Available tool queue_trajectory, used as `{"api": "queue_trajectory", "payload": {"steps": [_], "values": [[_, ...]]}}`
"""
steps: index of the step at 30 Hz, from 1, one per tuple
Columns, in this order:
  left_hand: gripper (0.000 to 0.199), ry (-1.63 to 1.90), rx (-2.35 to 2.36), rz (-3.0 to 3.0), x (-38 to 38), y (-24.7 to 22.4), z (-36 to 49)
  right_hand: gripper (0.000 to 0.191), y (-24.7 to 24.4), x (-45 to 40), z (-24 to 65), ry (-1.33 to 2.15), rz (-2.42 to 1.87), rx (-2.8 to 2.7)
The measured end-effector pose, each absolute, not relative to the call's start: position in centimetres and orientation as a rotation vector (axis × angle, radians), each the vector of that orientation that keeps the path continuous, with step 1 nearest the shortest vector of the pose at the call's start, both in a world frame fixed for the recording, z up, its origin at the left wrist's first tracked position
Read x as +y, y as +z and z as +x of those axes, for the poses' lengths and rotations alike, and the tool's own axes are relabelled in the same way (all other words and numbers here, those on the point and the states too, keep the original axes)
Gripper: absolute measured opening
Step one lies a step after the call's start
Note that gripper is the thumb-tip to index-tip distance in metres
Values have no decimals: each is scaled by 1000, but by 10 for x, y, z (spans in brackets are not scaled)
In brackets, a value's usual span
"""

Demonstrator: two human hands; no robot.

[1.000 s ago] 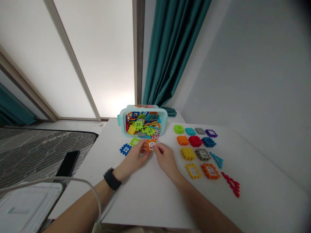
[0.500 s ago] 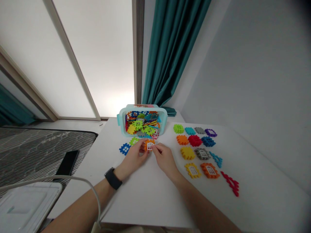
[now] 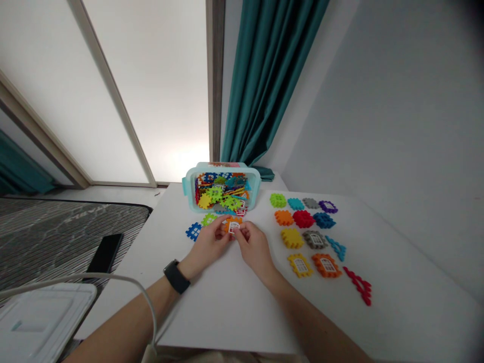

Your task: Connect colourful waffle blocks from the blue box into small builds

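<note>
Left hand (image 3: 212, 241) and right hand (image 3: 254, 247): fingers of both closed on the orange window piece (image 3: 234, 223), over the white table (image 3: 227, 307). From that piece: blue piece (image 3: 193, 231), 9 o'clock; coloured pieces in rows (image 3: 292, 238), 3 o'clock; turquoise tub (image 3: 257, 187), 11 o'clock, filled with jumbled yellow, green, blue and red pieces (image 3: 216, 193). Teal curtain (image 3: 260, 91) beyond, 12 to 1 o'clock.

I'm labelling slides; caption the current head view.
Two hands, left and right, hold an orange window piece before a bin of colourful pieces on a white table.
</note>
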State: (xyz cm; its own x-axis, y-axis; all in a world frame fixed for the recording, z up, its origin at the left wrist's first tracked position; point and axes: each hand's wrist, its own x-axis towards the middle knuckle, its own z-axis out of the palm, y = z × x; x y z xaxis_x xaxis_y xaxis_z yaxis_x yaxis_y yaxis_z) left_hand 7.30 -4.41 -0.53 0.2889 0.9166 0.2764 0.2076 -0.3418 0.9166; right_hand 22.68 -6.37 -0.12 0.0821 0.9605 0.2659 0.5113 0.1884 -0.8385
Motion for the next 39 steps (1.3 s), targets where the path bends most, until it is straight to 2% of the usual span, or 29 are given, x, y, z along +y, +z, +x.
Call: {"api": "queue_trajectory", "payload": {"steps": [21,39], "values": [[62,1038,772,1327,-44,-3,75,24,3,-62,227,842,-1353,-1405],[53,1080,789,1276,-46,0,77,22,9,-64,229,729,-1378,-1538]]}}
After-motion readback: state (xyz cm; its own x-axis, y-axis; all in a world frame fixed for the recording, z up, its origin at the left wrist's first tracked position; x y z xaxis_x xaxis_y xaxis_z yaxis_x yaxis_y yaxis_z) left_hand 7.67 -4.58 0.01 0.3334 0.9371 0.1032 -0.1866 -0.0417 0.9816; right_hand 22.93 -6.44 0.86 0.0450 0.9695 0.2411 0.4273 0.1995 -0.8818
